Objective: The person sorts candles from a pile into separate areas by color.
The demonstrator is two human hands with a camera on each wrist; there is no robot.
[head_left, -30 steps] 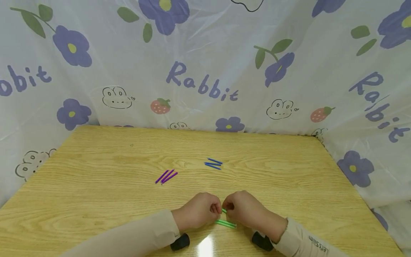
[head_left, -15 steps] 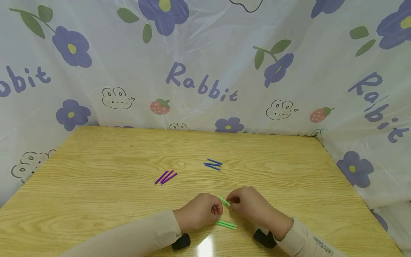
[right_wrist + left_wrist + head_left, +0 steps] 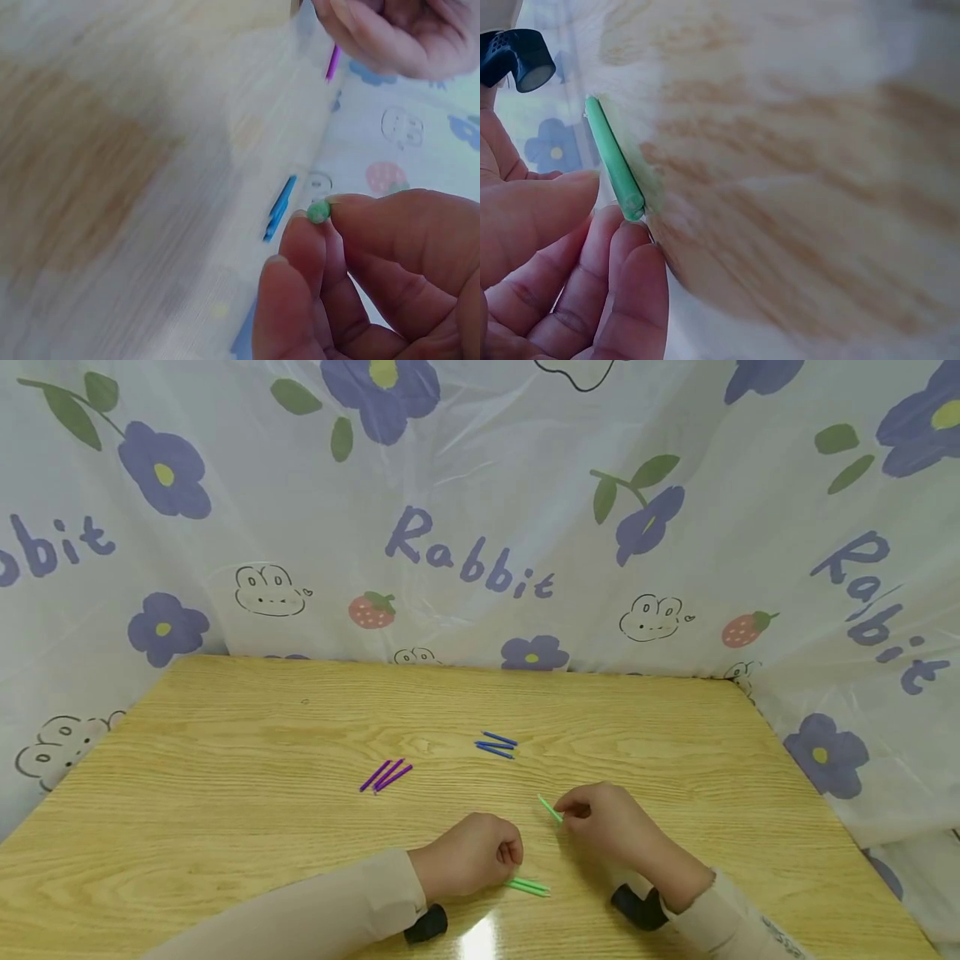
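My right hand [image 3: 611, 822] pinches one end of a thin green candle [image 3: 550, 809] between thumb and fingertips, just above the table. In the right wrist view that candle [image 3: 319, 211] is seen end-on. My left hand [image 3: 472, 853] rests with loosely curled fingers by the left end of two green candles [image 3: 529, 887] lying side by side. In the left wrist view the thumb is apart from these candles [image 3: 615, 159], and the fingertips lie at their near end; contact is hard to tell.
Several purple candles [image 3: 386, 776] lie left of the middle of the wooden table [image 3: 247, 735]. Several blue candles [image 3: 497, 745] lie farther back. A patterned rabbit curtain [image 3: 465, 468] hangs behind the table. Black wrist cameras [image 3: 426, 924] sit under both wrists.
My right hand has drawn the green candle away from the other two, moving right and toward the back of the table. The left hand has stayed nearly still.
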